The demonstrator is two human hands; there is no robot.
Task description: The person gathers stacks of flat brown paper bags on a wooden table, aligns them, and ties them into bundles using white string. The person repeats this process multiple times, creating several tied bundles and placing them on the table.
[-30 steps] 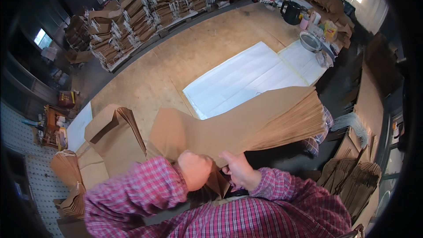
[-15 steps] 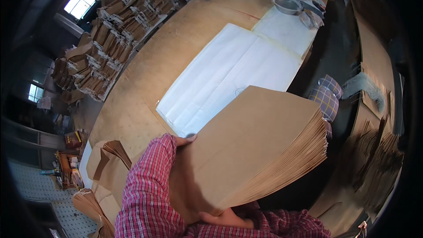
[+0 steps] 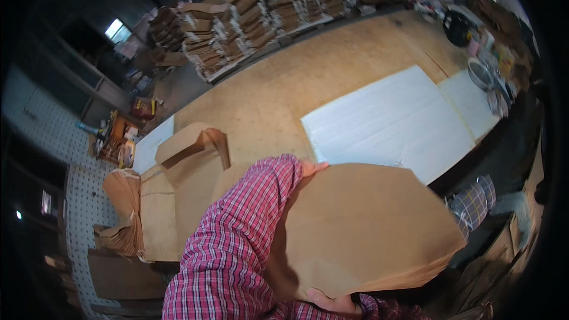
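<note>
A thick stack of brown paper sheets (image 3: 367, 225) lies between my two hands, tilted over the near side of the table, its fanned edges toward the lower right. My left hand (image 3: 311, 168) grips the far left edge, thumb on top and the other fingers hidden beneath. At the near edge, my right hand (image 3: 332, 302) is closed on the same stack, its underside fingers out of sight. Beyond the stack, a white sheet (image 3: 385, 118) lies flat on the wooden table (image 3: 255, 101).
To the left are a folded brown paper pile (image 3: 189, 148) and a tied brown paper bundle (image 3: 122, 192). Tied paper stacks (image 3: 237, 21) stand behind the table. A metal bowl (image 3: 479, 74) sits among clutter at the far right. Checked cloth (image 3: 474, 204) shows beside the stack.
My view has swung left, so the table and white sheet appear farther right. Both hands keep hold of the stack, whose fanned edges now look flatter and closer together.
</note>
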